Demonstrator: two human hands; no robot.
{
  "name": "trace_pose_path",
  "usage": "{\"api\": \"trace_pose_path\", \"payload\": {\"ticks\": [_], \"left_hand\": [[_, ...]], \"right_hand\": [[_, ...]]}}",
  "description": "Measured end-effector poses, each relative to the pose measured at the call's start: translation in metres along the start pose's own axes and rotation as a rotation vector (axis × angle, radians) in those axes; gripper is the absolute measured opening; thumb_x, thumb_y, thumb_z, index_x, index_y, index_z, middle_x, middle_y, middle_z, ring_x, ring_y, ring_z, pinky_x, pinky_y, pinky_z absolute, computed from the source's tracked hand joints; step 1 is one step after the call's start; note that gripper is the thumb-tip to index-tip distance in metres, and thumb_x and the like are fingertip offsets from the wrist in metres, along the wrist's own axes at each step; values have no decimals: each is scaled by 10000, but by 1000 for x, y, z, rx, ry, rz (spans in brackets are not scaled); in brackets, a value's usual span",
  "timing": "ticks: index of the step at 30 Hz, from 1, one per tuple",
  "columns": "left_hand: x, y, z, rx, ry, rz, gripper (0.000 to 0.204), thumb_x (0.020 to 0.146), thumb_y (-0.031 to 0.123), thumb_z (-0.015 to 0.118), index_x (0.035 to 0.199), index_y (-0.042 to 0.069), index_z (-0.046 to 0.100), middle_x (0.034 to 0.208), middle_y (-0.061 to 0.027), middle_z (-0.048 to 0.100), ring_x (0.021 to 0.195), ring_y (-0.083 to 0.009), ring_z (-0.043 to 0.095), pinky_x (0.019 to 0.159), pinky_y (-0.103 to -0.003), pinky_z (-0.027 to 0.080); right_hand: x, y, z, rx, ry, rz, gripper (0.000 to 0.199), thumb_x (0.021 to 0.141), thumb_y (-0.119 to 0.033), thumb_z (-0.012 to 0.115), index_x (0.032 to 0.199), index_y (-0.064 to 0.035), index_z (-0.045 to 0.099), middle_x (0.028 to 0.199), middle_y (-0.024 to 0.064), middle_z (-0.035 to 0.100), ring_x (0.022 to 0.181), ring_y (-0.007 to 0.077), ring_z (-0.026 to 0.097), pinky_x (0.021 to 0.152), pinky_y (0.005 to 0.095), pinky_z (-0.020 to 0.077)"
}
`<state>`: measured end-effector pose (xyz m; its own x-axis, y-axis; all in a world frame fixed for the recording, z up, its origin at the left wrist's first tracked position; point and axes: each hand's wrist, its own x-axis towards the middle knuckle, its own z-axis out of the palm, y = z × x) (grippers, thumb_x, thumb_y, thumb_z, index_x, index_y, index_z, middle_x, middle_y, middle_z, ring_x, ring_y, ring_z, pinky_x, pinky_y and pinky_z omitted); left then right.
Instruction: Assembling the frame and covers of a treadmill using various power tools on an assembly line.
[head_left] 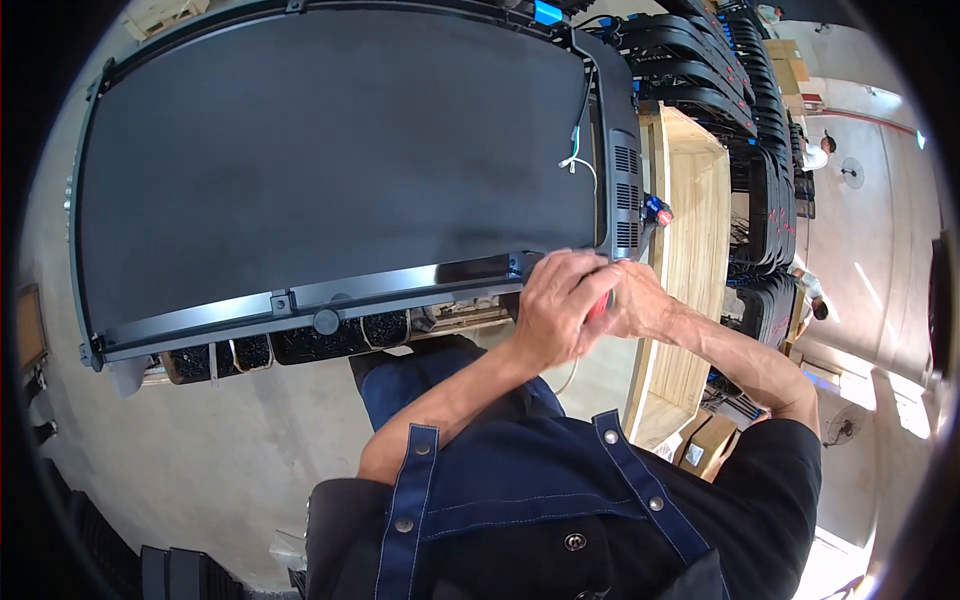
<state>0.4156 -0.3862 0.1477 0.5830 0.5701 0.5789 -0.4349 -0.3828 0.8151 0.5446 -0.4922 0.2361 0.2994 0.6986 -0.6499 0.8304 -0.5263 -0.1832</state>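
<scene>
A treadmill deck with a black belt lies before me, a silver-grey side rail along its near edge. At its near right corner both my hands are together. My left hand is closed, its fingers curled over a red object. My right hand sits against it from the right, also closed, its fingers mostly hidden. Only a bit of the red object shows between them, so its kind cannot be told. Loose white and green wires lie near the vented end cover.
A long wooden crate stands right of the treadmill. A blue tool with a red end is at its edge. Behind are stacked black treadmill frames. Black trays sit under the rail. A cardboard box is low right. Other people work farther off.
</scene>
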Motion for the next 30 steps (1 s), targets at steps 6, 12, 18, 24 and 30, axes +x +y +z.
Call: {"api": "trace_pose_path", "payload": {"ticks": [6, 12, 18, 24, 30], "left_hand": [[-5, -10, 21, -28, 87, 14, 196, 951, 212, 600, 1038, 53, 674, 983, -121, 673, 838, -305, 646, 742, -416, 498], [0, 12, 1, 34, -36, -50, 368, 914, 325, 698, 1172, 69, 648, 1091, -147, 631, 1005, -345, 607, 889, -451, 469], [-55, 26, -146, 787, 31, -147, 404, 807, 333, 813, 1065, 66, 654, 1025, -139, 605, 970, -331, 578, 838, -460, 447], [-50, 18, -260, 1042, -463, -545, 415, 889, 412, 735, 1088, 66, 619, 1018, -118, 588, 986, -321, 574, 829, -452, 458], [-8, 33, -288, 789, -781, 90, 439, 883, 244, 745, 1256, 65, 596, 1179, -147, 567, 1060, -326, 571, 889, -486, 504]], "right_hand": [[5, -10, -5, -12, -127, 177, 256, 702, -144, 735, 935, -50, 686, 851, 209, 712, 842, 439, 682, 714, 529, 544], [-5, -2, -12, 120, 90, -119, 404, 716, -91, 700, 1115, -43, 659, 970, 220, 687, 904, 447, 658, 760, 525, 527], [-64, -43, 5, 198, 44, -126, 625, 710, -82, 740, 1324, -108, 622, 1019, 211, 672, 960, 430, 664, 815, 473, 533], [-23, -95, 120, 544, -267, 164, 486, 800, -351, 804, 1145, -40, 661, 984, 213, 711, 967, 362, 679, 908, 433, 514], [29, -86, 246, 302, -149, 382, 589, 761, -454, 790, 1210, -92, 672, 1098, 211, 727, 1062, 383, 691, 904, 471, 544]]}}
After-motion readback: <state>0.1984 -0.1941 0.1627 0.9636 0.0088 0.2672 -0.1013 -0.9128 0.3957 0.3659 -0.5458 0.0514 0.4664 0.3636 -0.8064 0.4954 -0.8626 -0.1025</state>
